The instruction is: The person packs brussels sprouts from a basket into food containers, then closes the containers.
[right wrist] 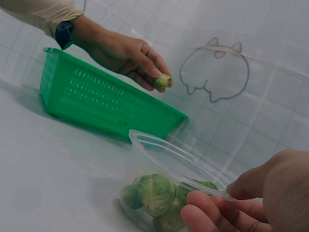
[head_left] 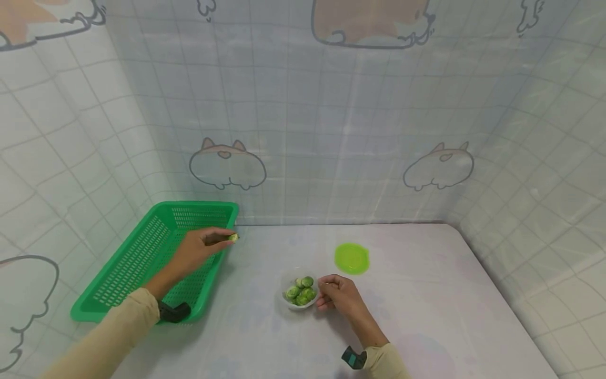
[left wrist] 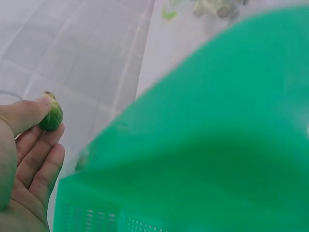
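Between the thumb and fingertips of my left hand (head_left: 194,251) is a single Brussels sprout (head_left: 233,237), held just past the right rim of the green plastic basket (head_left: 235,209). The left wrist view shows the sprout (left wrist: 51,117) whole, its pale cut stem upward. My right hand (head_left: 344,297) pinches the rim of a small clear plastic tub (head_left: 297,308) by its right side. Several Brussels sprouts (head_left: 303,292) lie in that tub; in the right wrist view its rim (right wrist: 169,153) tilts and the thumb presses on it from above.
A bright green round lid (head_left: 352,258) lies flat on the white-covered table (head_left: 416,284), behind the right hand. The long slotted basket stands at the left, against the sheeted side. Tile-patterned plastic sheeting (head_left: 312,121) with cartoon animals encloses the back and both sides.
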Demonstrator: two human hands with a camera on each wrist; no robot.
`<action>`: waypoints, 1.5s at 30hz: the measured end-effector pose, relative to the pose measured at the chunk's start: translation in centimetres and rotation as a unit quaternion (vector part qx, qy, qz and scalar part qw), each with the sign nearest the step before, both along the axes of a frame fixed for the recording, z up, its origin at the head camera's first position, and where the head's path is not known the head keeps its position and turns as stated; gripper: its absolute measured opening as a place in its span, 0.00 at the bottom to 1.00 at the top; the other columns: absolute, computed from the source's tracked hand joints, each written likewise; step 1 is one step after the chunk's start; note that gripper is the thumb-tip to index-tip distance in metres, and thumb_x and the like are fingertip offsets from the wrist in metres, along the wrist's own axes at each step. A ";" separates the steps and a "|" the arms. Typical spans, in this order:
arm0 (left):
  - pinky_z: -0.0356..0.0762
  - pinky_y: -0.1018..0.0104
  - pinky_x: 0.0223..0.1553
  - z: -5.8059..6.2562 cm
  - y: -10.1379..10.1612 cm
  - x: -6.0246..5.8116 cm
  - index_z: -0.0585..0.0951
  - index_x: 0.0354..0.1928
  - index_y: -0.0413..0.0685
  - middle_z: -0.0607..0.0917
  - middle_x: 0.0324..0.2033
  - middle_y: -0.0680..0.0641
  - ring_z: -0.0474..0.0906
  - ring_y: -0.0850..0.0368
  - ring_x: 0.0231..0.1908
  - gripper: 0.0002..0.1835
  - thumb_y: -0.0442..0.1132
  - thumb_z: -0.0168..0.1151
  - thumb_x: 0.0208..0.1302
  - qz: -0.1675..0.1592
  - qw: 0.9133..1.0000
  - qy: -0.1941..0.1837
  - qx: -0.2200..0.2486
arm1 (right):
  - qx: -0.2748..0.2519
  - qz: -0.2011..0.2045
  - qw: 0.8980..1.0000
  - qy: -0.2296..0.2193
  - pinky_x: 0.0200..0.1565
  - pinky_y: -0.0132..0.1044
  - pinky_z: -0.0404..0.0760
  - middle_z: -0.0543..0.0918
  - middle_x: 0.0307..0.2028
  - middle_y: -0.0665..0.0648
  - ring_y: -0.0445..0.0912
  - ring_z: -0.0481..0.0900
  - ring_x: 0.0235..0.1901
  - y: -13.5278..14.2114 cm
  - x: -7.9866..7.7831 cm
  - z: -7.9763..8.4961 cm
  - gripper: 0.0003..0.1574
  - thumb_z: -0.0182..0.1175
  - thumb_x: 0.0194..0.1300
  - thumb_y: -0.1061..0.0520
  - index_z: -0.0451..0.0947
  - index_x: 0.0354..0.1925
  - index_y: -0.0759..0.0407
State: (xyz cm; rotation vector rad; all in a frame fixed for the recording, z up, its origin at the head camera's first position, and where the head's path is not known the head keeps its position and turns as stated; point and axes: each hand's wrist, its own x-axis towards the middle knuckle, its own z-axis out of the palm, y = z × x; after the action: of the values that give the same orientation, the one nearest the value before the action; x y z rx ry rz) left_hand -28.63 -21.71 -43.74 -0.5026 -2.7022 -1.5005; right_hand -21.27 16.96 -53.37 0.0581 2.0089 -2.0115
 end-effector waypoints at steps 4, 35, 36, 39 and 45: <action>0.84 0.67 0.47 -1.0 0.3 -0.4 0.84 0.58 0.55 0.87 0.52 0.49 0.84 0.56 0.50 0.18 0.47 0.68 0.68 -0.025 1.000 -0.007 -0.002 | -0.001 0.000 1.000 0.000 0.33 0.42 0.88 0.83 0.30 0.57 0.46 0.86 0.27 0.0 0.0 0.0 0.22 0.58 0.74 0.55 0.74 0.56 0.72; 0.84 0.63 0.49 -3.5 10.5 3.5 0.86 0.49 0.56 0.88 0.46 0.56 0.86 0.60 0.45 0.12 0.43 0.71 0.64 -0.192 0.981 -0.008 0.001 | -0.005 0.002 1.000 -0.005 0.33 0.39 0.88 0.84 0.29 0.56 0.45 0.86 0.26 0.0 0.0 0.5 0.22 0.59 0.73 0.56 0.74 0.55 0.73; 0.84 0.62 0.50 -3.6 10.7 3.5 0.86 0.49 0.56 0.88 0.46 0.57 0.86 0.60 0.45 0.12 0.42 0.72 0.64 -0.198 0.980 -0.007 -0.003 | -0.006 0.002 1.000 -0.006 0.33 0.39 0.88 0.84 0.28 0.56 0.45 0.86 0.26 0.0 -0.1 0.5 0.22 0.60 0.73 0.56 0.74 0.55 0.73; 0.84 0.61 0.51 -3.9 11.3 3.6 0.86 0.49 0.56 0.88 0.46 0.58 0.86 0.61 0.45 0.12 0.39 0.72 0.63 -0.212 0.977 -0.005 -0.023 | -0.006 0.002 1.000 -0.005 0.33 0.40 0.88 0.83 0.28 0.56 0.45 0.86 0.26 0.0 -0.1 0.5 0.22 0.60 0.73 0.56 0.74 0.54 0.73; 0.83 0.60 0.53 -4.0 12.3 3.8 0.86 0.50 0.53 0.88 0.46 0.59 0.84 0.63 0.48 0.14 0.37 0.73 0.62 -0.234 0.969 0.014 -0.071 | -0.006 0.003 1.000 0.001 0.33 0.40 0.88 0.83 0.28 0.56 0.46 0.87 0.27 0.0 0.0 0.5 0.21 0.60 0.72 0.56 0.75 0.54 0.73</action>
State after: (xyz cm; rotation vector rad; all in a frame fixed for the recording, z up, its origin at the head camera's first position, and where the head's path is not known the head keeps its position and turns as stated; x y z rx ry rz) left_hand -24.80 -9.44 -47.77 -1.2314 -2.8115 -1.3561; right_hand -21.24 16.95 -52.88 0.0487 1.9955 -2.0204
